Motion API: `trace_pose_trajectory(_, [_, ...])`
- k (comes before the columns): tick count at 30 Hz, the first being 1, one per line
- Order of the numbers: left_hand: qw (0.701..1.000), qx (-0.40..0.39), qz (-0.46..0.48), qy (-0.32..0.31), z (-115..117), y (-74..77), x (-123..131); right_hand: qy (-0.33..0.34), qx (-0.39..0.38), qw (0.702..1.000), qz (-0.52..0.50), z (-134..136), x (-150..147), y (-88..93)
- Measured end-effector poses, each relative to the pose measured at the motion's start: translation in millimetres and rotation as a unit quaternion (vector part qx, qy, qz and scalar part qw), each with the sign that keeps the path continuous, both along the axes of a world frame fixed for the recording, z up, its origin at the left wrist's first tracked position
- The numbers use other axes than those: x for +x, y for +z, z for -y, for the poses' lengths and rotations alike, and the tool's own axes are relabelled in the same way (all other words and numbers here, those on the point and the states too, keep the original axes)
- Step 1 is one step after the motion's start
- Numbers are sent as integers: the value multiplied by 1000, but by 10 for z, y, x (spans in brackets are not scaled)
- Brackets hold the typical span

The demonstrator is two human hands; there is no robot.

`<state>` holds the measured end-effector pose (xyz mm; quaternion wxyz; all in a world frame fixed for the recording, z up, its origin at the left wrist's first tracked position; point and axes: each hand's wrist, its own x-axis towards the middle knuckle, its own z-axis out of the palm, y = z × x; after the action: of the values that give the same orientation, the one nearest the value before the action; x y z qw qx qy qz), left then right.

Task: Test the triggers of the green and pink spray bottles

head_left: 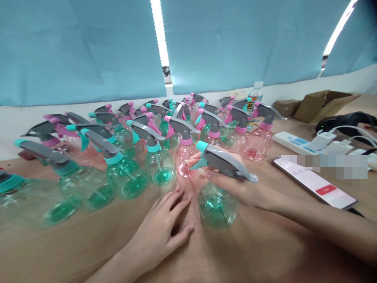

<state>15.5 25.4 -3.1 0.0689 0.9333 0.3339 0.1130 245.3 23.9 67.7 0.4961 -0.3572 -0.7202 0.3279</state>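
My right hand (232,182) is wrapped round the neck of a green spray bottle (218,206) with a grey head and a teal nozzle, which stands close in front of me. Part of that hand is hidden behind the spray head. My left hand (165,224) lies on the brown table (138,251), fingers apart, with nothing in it. Just beyond it is another green spray bottle (160,167). A pink spray bottle (184,157) stands behind my right fingertips.
Several more green and pink spray bottles fill the left and back. A phone (315,182), a white power strip (294,143) with plugs, an open cardboard box (321,106) and a drink bottle (255,96) are at the right. A blue sheet (103,47) hangs behind.
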Motion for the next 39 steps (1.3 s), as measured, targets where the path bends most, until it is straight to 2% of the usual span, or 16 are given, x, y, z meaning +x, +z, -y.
trace_pose_trajectory(4, [1000, 3, -5, -1, -2, -4, 0, -45, 50, 998, -3, 5, -32, -10])
trace_pose_trajectory(7, [1000, 5, -9, -2, -4, -3, 2, -54, 43, 998, 1, 11, -47, 2])
trace_pose_trajectory(16, [1000, -3, 4, 0, -2, 1, -1, -1, -23, 1000, -10, -36, -59, -51])
trace_pose_trajectory(21, [1000, -6, 4, -2, -3, 4, 2, 33, -52, 998, -29, -74, -49, -147])
trace_pose_trajectory(26, [1000, -5, 3, -4, -1, -3, -4, 61, -32, 998, -13, -120, -16, -248])
trace_pose_trajectory(29, [1000, -2, 5, -2, -3, -1, -3, 64, -25, 998, -10, -109, -35, -203])
trace_pose_trajectory(34, [1000, -3, 4, 1, 1, 2, -1, 4, -38, 999, -24, -32, -102, -60])
trace_pose_trajectory(39, [1000, -3, 4, 4, 3, 6, -5, -15, -38, 999, -18, -10, -104, -27])
